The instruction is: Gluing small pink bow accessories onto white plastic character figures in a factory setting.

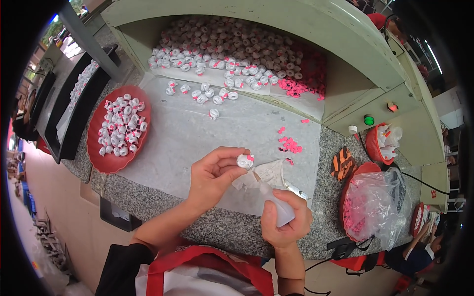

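Observation:
My left hand (210, 177) pinches a small round white figurine with a pink bow (245, 161) between thumb and fingers. My right hand (287, 222) is wrapped round a translucent white squeeze bottle (281, 208), its narrow nozzle tilted up toward the figurine. Whether the tip touches the figurine is hard to make out. Under the two hands lies a crumpled white cloth (270, 173) on a white paper sheet (237, 123). Small flat pink pieces (290, 145) lie beyond the right hand. Several more white figurines (214, 114) sit farther off on the sheet.
A pale green cabinet (365, 103) holds heaped figurines and pink pieces. At the left, a red bowl (93, 133) of figurines stands near a black tray (59, 148). To the right are an orange-black striped pad (342, 163), a red basket (374, 143) and a plastic bag (390, 197).

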`<state>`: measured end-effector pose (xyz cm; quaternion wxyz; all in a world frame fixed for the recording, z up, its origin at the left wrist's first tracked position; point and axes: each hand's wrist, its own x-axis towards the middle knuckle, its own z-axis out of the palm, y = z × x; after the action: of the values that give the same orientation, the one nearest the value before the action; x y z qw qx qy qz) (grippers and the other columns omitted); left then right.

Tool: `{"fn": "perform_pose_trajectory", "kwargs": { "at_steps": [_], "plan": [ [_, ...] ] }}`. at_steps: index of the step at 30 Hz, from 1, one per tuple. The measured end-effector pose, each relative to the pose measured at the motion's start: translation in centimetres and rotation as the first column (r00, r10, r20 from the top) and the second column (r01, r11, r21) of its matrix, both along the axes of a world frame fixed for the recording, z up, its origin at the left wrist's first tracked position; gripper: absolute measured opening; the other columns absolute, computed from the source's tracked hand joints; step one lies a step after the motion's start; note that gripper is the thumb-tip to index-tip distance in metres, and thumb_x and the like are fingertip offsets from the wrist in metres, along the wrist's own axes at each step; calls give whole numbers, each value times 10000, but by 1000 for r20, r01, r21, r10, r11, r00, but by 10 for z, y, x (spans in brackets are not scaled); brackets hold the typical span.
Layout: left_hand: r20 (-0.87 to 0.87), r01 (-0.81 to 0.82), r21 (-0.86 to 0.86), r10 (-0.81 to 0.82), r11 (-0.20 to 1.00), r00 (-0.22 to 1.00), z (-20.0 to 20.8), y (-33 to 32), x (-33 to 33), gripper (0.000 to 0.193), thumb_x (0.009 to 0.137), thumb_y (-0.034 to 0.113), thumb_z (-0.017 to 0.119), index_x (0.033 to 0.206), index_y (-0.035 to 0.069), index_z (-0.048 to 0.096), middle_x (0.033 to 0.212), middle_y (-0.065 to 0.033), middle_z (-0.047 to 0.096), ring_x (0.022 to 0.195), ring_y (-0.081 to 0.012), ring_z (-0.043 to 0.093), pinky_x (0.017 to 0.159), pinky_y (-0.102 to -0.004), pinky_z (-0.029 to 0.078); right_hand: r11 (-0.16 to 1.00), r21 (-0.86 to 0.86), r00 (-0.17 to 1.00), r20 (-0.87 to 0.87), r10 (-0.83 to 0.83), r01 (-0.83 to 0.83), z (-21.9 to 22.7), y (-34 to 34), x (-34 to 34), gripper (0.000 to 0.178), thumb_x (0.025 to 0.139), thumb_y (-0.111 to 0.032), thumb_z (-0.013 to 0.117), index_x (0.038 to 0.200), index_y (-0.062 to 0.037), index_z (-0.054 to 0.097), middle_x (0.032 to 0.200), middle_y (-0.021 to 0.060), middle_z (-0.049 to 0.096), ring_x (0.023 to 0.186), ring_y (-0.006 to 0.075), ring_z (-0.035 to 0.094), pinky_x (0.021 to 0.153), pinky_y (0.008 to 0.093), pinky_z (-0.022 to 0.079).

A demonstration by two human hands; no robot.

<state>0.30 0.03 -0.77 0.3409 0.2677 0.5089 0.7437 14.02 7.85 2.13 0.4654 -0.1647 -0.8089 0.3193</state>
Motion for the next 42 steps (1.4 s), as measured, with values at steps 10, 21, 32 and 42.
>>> {"fn": "perform_pose_trajectory", "kwargs": {
  "at_steps": [10, 21, 32, 42],
  "plan": [
    [25, 26, 16, -26, 1000, 999, -1, 0, -1, 324, 742, -118, 544, 1054, -54, 486, 1041, -178, 557, 936, -231, 574, 809, -320, 479, 1000, 20, 1000, -1, -12, 12, 1, 2, 0, 261, 629, 2, 635, 870, 28, 538, 716, 116, 605, 553, 212, 596, 502, 271, 476],
    [22, 28, 2, -28, 1000, 999, -1, 2, -1, 313, 747, -118, 533, 1051, -58, 489, 1049, -174, 556, 944, -226, 570, 814, -312, 473, 996, -83, 999, 46, 24, -20, 3, 1, 5, 233, 640, -14, 638, 857, 13, 556, 724, 109, 611, 569, 196, 605, 510, 259, 476],
    [-335, 228, -367, -357, 902, 872, -34, 10, 17, 243, 773, -46, 553, 1007, 22, 539, 942, -75, 583, 879, -126, 566, 796, -250, 452, 566, -820, 991, 11, -136, 87, -40, 83, 23, 351, 724, -36, 570, 1033, -29, 404, 726, 80, 569, 727, 191, 605, 521, 252, 472],
    [151, 231, -161, -208, 960, 966, -11, 5, -1, 293, 754, -65, 555, 1039, -24, 504, 931, -102, 601, 857, -157, 597, 753, -255, 472, 890, 129, 610, 685, -399, 437, -57, 73, -10, 154, 698, -138, 603, 828, -60, 630, 760, 123, 589, 645, 290, 580, 601, 354, 449]
  ]
}}
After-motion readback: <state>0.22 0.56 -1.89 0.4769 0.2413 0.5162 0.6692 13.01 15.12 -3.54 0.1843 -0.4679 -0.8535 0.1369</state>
